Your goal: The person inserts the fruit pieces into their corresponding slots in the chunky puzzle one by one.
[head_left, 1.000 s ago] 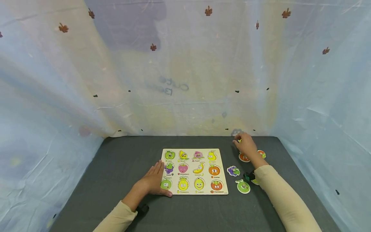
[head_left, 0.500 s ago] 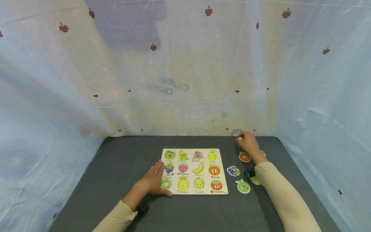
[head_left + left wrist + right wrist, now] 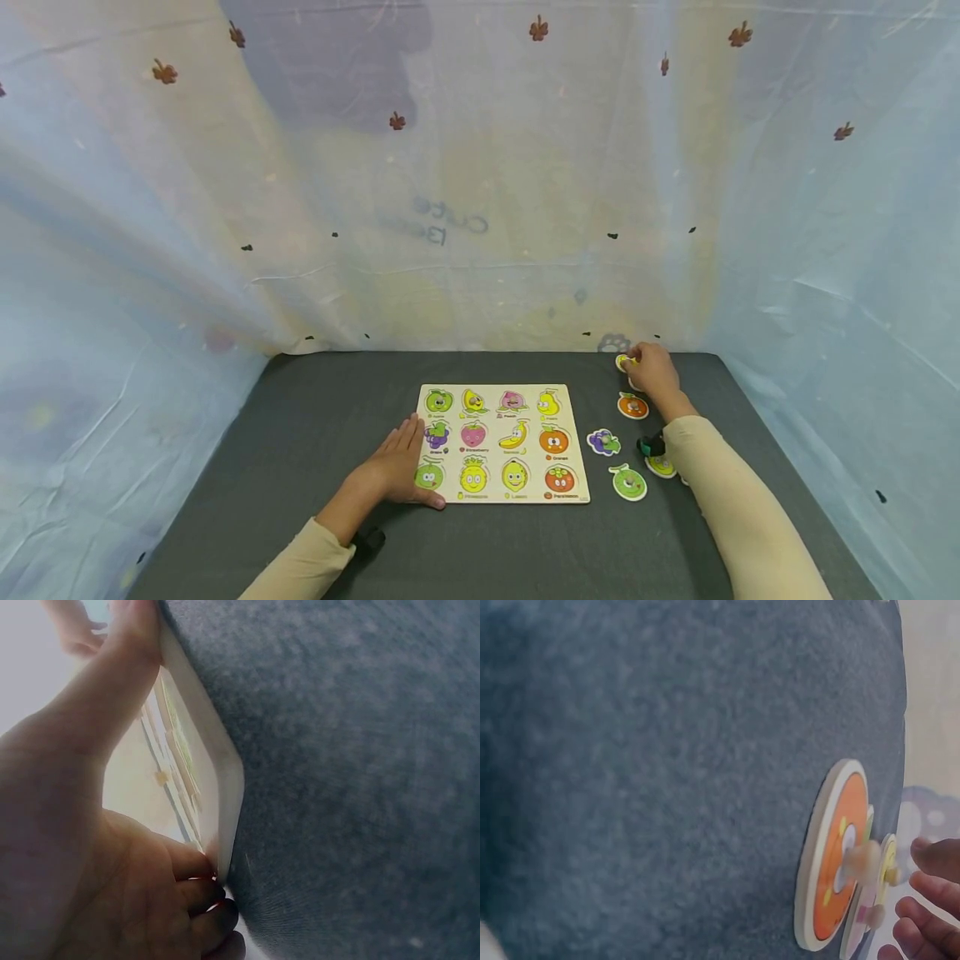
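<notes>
My left hand [image 3: 393,467] rests on the left edge of a cream fruit puzzle board [image 3: 495,493], its thumb along the near corner. In the left wrist view its fingers [image 3: 196,900] lie against the board's rim [image 3: 229,776]. At the far right of the table, my right hand [image 3: 654,371] has its fingertips right at a yellow knobbed puzzle piece [image 3: 622,362]. The right wrist view shows slightly bent fingers [image 3: 937,889] just apart from that piece's knob [image 3: 892,875]. An orange fruit piece [image 3: 633,406] lies nearer me; another piece is partly hidden below the hand.
Between board and right arm lie a grape piece [image 3: 603,442], a green round piece [image 3: 629,483] and a yellow-green piece [image 3: 661,467] partly under the wrist strap [image 3: 651,445]. A printed curtain [image 3: 480,208] stands behind the dark table [image 3: 337,433] and along both sides.
My right hand has shifted right, off the yellow piece that was at its fingertips; more of that piece shows. Another piece's edge appears below the hand. The left hand has stayed put.
</notes>
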`<control>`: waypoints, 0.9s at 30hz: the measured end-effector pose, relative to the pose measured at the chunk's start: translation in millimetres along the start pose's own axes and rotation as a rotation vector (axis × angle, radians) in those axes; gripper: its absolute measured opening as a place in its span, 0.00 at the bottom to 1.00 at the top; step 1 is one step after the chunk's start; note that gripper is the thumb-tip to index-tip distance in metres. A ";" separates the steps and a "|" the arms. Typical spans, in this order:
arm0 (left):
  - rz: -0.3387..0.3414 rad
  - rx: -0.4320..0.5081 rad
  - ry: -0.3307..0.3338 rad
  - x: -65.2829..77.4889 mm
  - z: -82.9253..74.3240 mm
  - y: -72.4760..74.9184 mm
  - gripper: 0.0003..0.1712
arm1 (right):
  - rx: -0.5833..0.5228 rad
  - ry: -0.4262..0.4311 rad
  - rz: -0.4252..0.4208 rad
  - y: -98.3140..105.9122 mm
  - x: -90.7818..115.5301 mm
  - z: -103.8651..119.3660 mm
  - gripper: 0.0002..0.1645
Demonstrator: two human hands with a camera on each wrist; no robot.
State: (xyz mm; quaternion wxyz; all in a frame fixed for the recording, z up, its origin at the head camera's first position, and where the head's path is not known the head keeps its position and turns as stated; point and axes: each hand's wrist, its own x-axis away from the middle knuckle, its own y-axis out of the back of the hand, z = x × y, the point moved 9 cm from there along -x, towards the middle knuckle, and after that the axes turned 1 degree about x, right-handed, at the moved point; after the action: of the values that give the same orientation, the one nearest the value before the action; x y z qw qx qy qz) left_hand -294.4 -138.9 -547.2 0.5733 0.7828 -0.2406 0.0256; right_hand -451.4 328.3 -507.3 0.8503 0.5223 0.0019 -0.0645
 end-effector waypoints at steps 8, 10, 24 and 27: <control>-0.002 0.022 -0.032 -3.1 1.8 -4.1 0.86 | 0.007 -0.058 0.017 -5.4 -5.8 -14.1 0.21; 0.001 0.019 -0.022 -0.9 -0.3 -1.0 0.85 | 0.005 -0.055 0.014 -5.8 -6.8 -16.4 0.21; 0.002 -0.009 -0.014 -1.3 -1.0 0.9 0.83 | -0.007 -0.109 -0.016 -9.9 -16.1 -26.9 0.18; 0.001 -0.012 -0.012 -0.7 -0.5 0.4 0.83 | 0.004 -0.120 -0.024 -12.2 -16.8 -28.5 0.18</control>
State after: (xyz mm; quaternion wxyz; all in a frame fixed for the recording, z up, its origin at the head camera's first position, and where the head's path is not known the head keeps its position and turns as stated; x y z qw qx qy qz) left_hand -295.1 -138.3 -546.9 0.5768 0.7793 -0.2443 0.0197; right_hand -467.6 350.0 -529.9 0.8471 0.5190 -0.0430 -0.1058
